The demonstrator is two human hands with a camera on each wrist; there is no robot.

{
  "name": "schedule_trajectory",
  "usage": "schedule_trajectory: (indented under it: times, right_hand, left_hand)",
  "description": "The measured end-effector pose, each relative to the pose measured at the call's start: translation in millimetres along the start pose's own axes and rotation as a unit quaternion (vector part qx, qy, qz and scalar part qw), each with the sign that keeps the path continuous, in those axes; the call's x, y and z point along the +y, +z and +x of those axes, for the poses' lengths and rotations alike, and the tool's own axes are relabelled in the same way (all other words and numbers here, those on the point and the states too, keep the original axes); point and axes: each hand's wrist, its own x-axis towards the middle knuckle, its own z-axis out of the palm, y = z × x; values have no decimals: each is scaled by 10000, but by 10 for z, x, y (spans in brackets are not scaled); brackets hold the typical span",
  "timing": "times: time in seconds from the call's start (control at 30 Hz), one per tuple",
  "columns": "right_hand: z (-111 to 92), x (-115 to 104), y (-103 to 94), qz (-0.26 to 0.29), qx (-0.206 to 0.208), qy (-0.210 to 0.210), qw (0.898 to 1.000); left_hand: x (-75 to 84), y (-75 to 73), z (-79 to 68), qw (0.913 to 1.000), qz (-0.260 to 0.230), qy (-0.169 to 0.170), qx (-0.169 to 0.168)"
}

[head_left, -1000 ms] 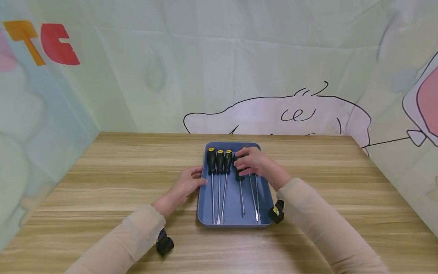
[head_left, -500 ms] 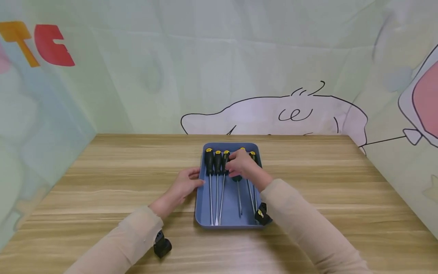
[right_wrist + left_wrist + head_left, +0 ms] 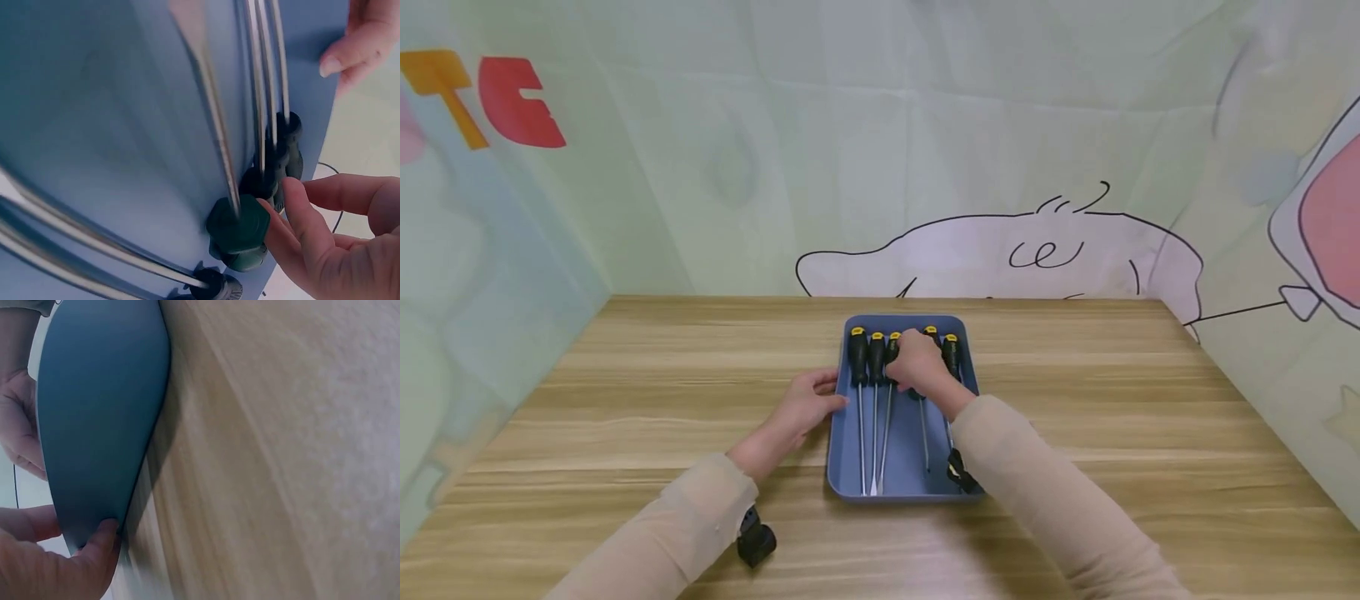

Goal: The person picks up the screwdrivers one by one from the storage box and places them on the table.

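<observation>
A blue tray [image 3: 904, 477] holds several flat-bladed screwdrivers with black, yellow-topped handles. My left hand [image 3: 802, 410] grips the tray's left wall, its thumb at the rim. My right hand [image 3: 919, 363] reaches over the tray and pinches the handle of the third screwdriver [image 3: 891, 348] from the left, which still lies in the tray. Beside it, a shorter screwdriver with a dark green hexagonal collar [image 3: 239, 224] is partly hidden under the hand in the head view. Two more screwdrivers [image 3: 952, 354] lie along the right side, shafts partly covered by the wrist.
The tray stands on a wood-grain table [image 3: 647, 392]. A printed cloth backdrop [image 3: 715, 167] rises behind it and at both sides. Two screwdrivers [image 3: 859, 358] lie side by side by the tray's left wall. A black wrist camera [image 3: 756, 540] hangs under the left sleeve.
My right hand has moved left, from above the right-hand handles to the third screwdriver, and its fingers have drawn together. The left hand keeps its place on the tray.
</observation>
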Motion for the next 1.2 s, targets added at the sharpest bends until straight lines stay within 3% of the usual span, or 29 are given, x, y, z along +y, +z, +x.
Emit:
schedule_trajectory:
  times: [0.23, 0.47, 0.67, 0.87, 0.97, 1.03, 1.13, 1.2]
  right_hand:
    - [63, -43, 140, -1177, 346, -501, 9912]
    - [68, -69, 234, -2053, 855, -1056, 9692]
    - [72, -44, 316, -2142, 1268, -1374, 9587]
    - [90, -43, 344, -2145, 1175, -1081, 9636]
    - [107, -49, 331, -1977, 1025, -790, 9717]
    - [110, -47, 303, -1572, 876, -527, 9823]
    - [101, -39, 242, -595, 637, -67, 9962]
    - [90, -33, 204, 113, 428, 293, 9986]
  left_hand:
    - [10, 8, -19, 10000, 54, 19, 58]
    - [9, 24, -21, 9999, -97, 48, 72]
    - [13, 31, -17, 9999, -37, 82, 111]
    - [27, 25, -40, 9999, 34, 74, 121]
    - [26, 23, -46, 9999, 25, 91, 122]
    - [22, 24, -46, 9999, -27, 112, 116]
    - [14, 32, -37, 9998, -100, 130, 103]
    - [10, 36, -34, 9998, -118, 87, 108]
